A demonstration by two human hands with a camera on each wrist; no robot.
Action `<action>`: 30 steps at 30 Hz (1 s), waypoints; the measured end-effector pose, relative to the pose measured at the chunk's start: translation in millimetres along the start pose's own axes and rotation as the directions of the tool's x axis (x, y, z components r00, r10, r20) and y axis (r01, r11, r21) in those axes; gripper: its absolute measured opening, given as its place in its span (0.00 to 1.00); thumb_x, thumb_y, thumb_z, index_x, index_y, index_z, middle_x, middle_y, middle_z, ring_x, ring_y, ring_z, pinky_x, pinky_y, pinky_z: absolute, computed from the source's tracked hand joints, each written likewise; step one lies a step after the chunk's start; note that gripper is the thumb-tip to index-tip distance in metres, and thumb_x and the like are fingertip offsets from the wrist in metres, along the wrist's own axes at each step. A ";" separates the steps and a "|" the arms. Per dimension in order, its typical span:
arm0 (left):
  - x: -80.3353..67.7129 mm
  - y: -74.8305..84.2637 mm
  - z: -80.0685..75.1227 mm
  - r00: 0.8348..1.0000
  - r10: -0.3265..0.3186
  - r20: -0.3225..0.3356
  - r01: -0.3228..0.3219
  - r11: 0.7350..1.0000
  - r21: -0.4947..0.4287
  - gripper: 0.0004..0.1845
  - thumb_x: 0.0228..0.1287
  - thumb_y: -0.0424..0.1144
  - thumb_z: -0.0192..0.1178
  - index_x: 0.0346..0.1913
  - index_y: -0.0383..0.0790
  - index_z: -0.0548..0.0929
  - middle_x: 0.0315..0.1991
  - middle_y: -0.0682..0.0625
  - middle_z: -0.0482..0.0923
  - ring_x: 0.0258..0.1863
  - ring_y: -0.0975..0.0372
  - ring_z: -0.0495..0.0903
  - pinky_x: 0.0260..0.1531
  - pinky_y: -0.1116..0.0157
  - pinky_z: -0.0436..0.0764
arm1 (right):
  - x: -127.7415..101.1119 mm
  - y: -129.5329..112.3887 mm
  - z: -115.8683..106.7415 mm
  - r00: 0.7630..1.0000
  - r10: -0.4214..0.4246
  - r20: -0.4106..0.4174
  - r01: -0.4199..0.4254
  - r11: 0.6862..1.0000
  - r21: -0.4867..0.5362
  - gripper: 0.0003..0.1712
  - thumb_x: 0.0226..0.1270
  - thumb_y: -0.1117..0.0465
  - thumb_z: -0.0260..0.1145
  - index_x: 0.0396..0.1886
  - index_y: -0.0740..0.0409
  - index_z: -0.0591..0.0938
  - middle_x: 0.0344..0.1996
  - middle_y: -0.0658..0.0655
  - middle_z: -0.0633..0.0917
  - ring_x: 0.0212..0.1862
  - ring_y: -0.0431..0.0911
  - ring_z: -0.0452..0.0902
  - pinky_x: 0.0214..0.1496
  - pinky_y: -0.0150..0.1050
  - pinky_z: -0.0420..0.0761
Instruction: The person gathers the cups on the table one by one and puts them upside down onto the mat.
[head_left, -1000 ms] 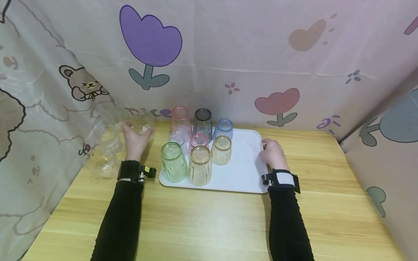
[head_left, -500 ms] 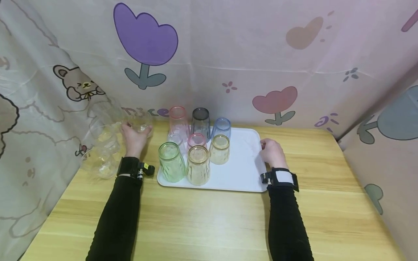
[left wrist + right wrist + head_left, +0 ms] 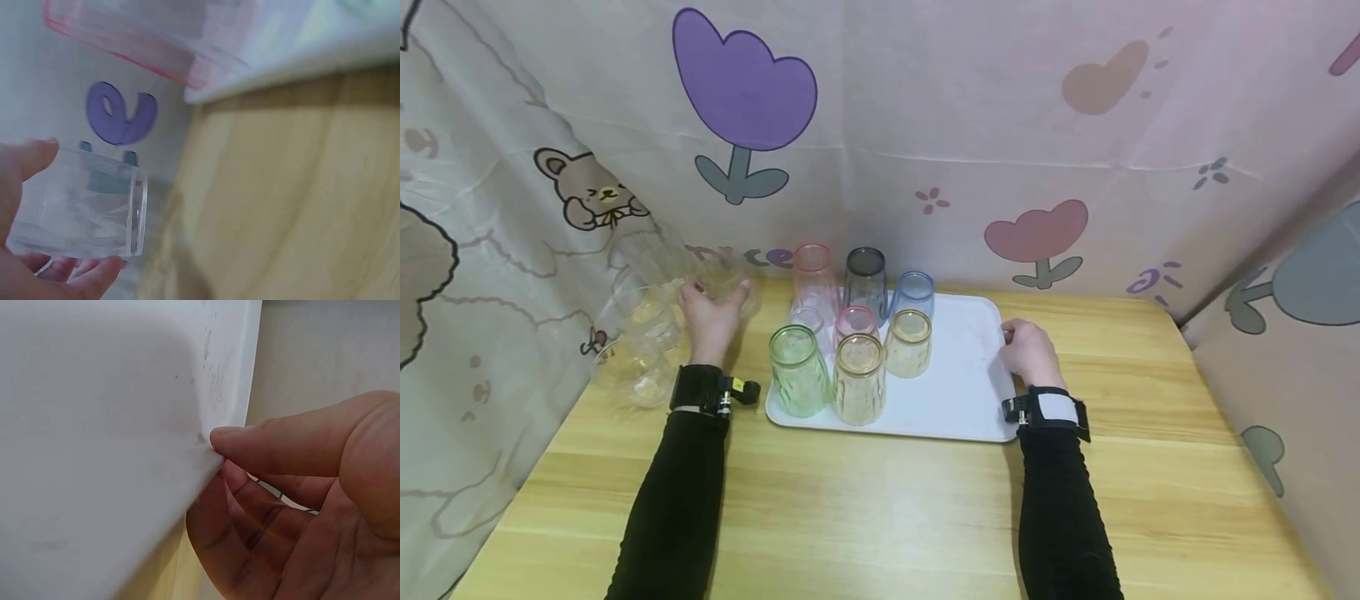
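My left hand (image 3: 710,323) grips a clear glass (image 3: 81,206) at the back left of the table, thumb on one side and fingers on the other. In the head view this glass is faint against the curtain. My right hand (image 3: 1030,352) pinches the right rim of a white tray (image 3: 966,383), thumb on top and fingers beneath. Upside-down coloured glasses stand on the tray's left part: a green glass (image 3: 800,375), an amber glass (image 3: 860,383), a smaller amber glass (image 3: 910,346), a blue glass (image 3: 915,287), a dark grey glass (image 3: 866,279) and several pinkish ones.
Left of my left hand stand several more clear glasses (image 3: 651,321), close together and hard to tell apart. The wooden table (image 3: 872,517) ends at a printed curtain (image 3: 880,125) behind the tray. A pink glass (image 3: 144,37) stands nearest the left hand on the tray.
The clear glass in my left hand has shifted slightly to the right. My right hand stays at the tray's rim, and the coloured glasses stand as before.
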State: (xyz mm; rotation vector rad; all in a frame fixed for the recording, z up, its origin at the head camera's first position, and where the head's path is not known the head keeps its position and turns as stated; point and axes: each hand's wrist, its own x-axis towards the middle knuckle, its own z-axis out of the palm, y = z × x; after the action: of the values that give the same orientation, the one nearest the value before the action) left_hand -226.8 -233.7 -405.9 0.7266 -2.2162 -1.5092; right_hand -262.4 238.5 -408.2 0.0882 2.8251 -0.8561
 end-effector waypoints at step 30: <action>-86.2 80.4 -8.5 0.989 0.118 0.091 0.003 0.598 -0.802 0.17 0.75 0.42 0.63 0.54 0.36 0.71 0.57 0.45 0.71 0.53 0.58 0.78 0.65 0.65 0.78 | -15.4 -20.4 -13.4 0.979 -0.092 -0.181 0.115 0.986 0.119 0.31 0.73 0.62 0.63 0.73 0.67 0.72 0.63 0.72 0.78 0.58 0.65 0.76 0.58 0.60 0.79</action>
State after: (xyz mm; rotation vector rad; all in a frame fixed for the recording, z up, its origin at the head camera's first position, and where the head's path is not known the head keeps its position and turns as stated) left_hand -169.8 -164.8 -328.7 0.2379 -1.3156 -2.2946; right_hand -251.7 228.9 -383.2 0.0356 2.9557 -1.1046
